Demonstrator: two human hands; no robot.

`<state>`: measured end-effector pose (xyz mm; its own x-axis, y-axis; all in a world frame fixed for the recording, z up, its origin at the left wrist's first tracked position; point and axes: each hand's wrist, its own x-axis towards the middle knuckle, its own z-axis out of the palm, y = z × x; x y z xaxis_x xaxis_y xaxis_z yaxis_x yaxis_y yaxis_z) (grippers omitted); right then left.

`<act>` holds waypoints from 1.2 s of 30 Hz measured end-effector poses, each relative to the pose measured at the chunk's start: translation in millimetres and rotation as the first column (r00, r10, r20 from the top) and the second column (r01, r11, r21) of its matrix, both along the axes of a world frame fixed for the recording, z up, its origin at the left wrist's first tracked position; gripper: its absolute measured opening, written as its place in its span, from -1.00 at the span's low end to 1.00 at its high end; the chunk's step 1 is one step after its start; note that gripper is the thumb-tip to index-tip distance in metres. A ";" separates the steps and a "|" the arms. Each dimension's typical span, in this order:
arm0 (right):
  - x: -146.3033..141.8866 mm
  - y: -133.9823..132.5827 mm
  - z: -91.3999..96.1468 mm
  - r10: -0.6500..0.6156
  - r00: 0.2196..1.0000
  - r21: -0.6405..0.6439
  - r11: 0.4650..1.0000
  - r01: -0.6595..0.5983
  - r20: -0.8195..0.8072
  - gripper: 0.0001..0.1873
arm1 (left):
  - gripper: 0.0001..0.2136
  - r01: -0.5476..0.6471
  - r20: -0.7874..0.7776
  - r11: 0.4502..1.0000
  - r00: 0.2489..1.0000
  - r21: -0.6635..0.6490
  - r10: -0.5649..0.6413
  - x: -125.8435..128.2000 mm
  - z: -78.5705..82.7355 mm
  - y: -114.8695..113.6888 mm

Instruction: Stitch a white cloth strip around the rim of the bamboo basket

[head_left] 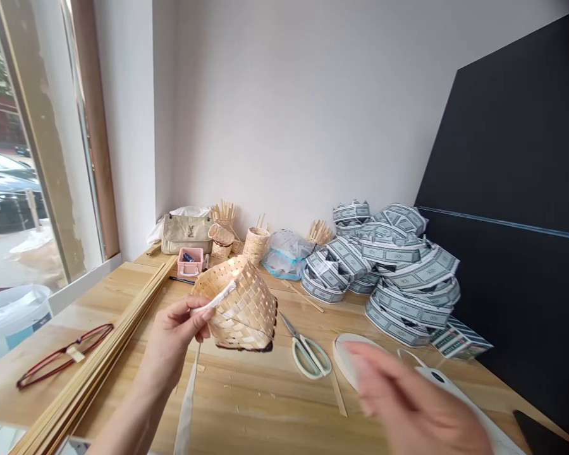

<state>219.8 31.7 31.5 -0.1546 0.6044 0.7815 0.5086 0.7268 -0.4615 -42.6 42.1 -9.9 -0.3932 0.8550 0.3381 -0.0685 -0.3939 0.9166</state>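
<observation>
My left hand [183, 322] pinches the rim of a small woven basket [246, 309] made of pale flat strips, tilted in the air above the table. A white fabric tape [187, 404] lies along part of the rim under my fingers, and its tail hangs down below the hand. Dark stitching runs along the basket's lower edges. My right hand [403, 392], smeared by motion, is apart from the basket at the lower right. Its fingers look drawn together; anything between them is too blurred to make out. White-handled scissors [308, 357] lie between the hands.
Long wooden strips [109, 341] and red-framed glasses [66, 355] lie at left. Behind stand a beige bag [187, 235], a pink box [189, 261] and small woven baskets [256, 245]. Coiled patterned strips [408, 278] pile up at right, near a white tape roll [344, 360].
</observation>
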 end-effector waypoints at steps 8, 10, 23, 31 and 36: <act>-87.6 -3.6 -5.8 -0.004 0.972 0.219 0.974 -0.049 0.233 -0.66 | -0.81 0.177 0.161 0.983 0.973 -0.040 -0.168 26.4 1.4 -2.6; -86.7 -1.6 -10.3 0.016 0.966 0.218 0.973 -0.074 0.259 -0.64 | -0.84 0.191 0.141 0.981 0.972 -0.019 -0.186 28.9 0.5 -2.3; -77.2 0.2 -16.8 0.024 0.967 0.199 0.977 -0.077 0.254 -0.62 | -0.94 0.159 -0.101 0.986 0.983 0.049 -0.153 35.3 -0.4 -2.8; -76.9 -0.3 -22.2 0.072 0.989 0.122 0.989 -0.088 0.130 -0.62 | -0.89 -0.080 -0.517 0.919 0.806 0.386 0.287 41.9 9.2 -9.5; -79.8 -1.5 -27.8 0.030 0.999 0.037 0.999 -0.029 -0.032 -0.69 | -0.88 -0.086 -0.624 0.846 0.638 0.526 0.452 52.8 5.9 -15.1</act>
